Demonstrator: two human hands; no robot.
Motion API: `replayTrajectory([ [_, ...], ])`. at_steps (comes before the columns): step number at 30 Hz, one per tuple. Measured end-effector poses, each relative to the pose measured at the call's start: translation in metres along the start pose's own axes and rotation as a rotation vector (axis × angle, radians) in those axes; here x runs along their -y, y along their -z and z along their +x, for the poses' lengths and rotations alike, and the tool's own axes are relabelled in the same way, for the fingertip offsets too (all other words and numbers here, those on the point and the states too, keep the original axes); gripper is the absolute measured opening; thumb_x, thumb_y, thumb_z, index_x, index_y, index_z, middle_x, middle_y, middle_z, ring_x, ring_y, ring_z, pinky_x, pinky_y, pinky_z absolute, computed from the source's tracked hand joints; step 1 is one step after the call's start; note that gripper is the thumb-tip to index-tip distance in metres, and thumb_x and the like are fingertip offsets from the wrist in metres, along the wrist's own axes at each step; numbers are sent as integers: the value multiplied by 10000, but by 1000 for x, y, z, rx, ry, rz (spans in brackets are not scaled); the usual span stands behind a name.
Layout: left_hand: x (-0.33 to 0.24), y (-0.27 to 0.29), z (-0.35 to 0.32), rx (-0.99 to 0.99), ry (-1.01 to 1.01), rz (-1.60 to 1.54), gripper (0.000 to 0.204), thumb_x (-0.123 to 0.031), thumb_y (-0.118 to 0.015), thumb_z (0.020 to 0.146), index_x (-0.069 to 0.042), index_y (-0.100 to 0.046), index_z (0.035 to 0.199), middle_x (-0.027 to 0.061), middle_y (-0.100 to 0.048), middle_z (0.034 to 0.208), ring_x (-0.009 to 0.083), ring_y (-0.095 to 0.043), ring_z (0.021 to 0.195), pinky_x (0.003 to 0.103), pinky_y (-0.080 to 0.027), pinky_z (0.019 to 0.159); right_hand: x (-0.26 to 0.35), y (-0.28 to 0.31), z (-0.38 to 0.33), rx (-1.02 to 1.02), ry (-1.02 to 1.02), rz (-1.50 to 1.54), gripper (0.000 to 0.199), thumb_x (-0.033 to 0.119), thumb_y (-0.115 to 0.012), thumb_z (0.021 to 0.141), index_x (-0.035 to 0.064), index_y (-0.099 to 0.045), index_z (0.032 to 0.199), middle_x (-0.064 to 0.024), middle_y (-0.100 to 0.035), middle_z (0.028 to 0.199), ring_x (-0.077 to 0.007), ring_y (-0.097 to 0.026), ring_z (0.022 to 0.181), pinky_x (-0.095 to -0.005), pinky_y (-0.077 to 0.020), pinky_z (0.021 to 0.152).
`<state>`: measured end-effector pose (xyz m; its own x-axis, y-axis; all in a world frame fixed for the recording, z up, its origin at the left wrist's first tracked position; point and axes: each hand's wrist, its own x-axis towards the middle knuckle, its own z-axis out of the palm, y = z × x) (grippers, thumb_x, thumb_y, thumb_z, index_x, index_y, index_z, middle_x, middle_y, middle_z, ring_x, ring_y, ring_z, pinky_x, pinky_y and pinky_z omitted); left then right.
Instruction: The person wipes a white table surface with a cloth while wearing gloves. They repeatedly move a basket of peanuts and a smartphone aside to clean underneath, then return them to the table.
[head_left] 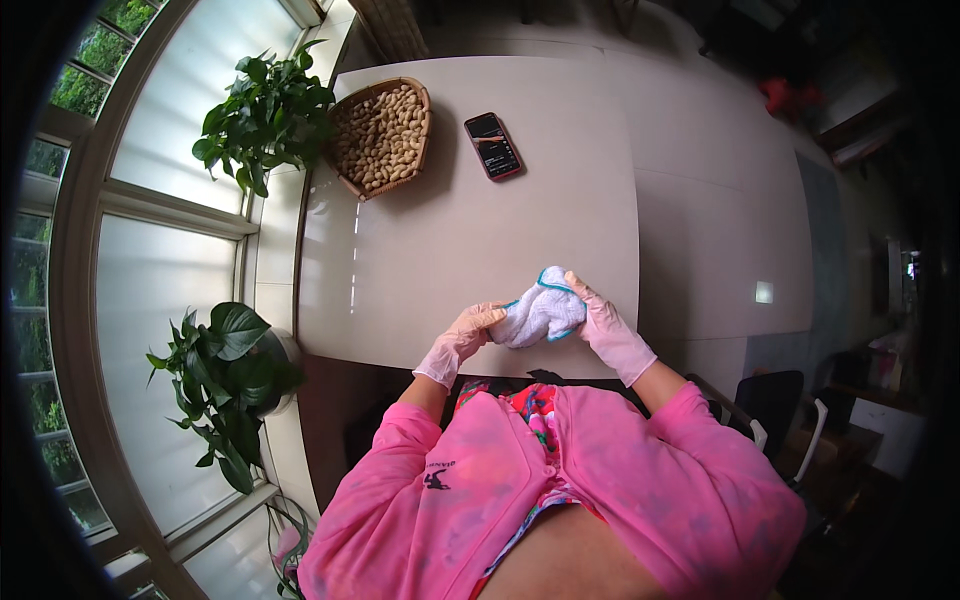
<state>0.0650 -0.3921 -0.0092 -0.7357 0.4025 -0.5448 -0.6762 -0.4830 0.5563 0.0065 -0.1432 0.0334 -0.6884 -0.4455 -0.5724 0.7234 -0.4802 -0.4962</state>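
Observation:
A white cloth (540,315) with teal edging is bunched up between my two hands, over the near edge of the pale table (450,240). My left hand (462,340), in a thin translucent glove, grips the cloth's left end. Gloved the same way, my right hand (608,328) is closed on its right end, thumb on top near the upper corner. Folds of the cloth hide some of my fingertips.
On the far left of the table stands a wicker basket (428,130) full of peanuts (380,140). A phone (493,146) with a lit screen lies right of it. Potted plants (265,115) line the window side. Behind me to the right is a dark chair (770,405).

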Motion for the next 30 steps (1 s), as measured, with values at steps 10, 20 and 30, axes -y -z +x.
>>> replayTrajectory([
  [10, -10, 22, -40, -294, -18, 117, 266, -186, -649, 905, -42, -658, 1128, 8, -681, 876, 107, -615, 691, 266, -484, 569, -28, 30, -3, -15, 84, -428, 303, 154, -629, 884, 7, -599, 1147, -12, -655, 985, -105, -602, 920, -259, -464, 828],
  [20, -10, 97, 37, -766, -763, 1009, 516, -216, -619, 919, -3, -457, 1361, 148, -591, 1254, 269, -588, 1078, 360, -460, 943, -6, 64, 85, -619, 698, -1067, 352, 155, -579, 922, -30, -574, 1222, -181, -649, 1127, -286, -623, 1030, -370, -485, 903],
  [30, 22, 17, 8, -372, -387, 1903, 709, -339, -636, 839, -191, -344, 1468, 135, -326, 1515, 404, -345, 1359, 502, -297, 1111, -103, 12, 67, -195, 453, -2098, 539, 330, -530, 886, 241, -456, 1413, -153, -304, 1530, -350, -320, 1384, -593, -204, 1112],
])
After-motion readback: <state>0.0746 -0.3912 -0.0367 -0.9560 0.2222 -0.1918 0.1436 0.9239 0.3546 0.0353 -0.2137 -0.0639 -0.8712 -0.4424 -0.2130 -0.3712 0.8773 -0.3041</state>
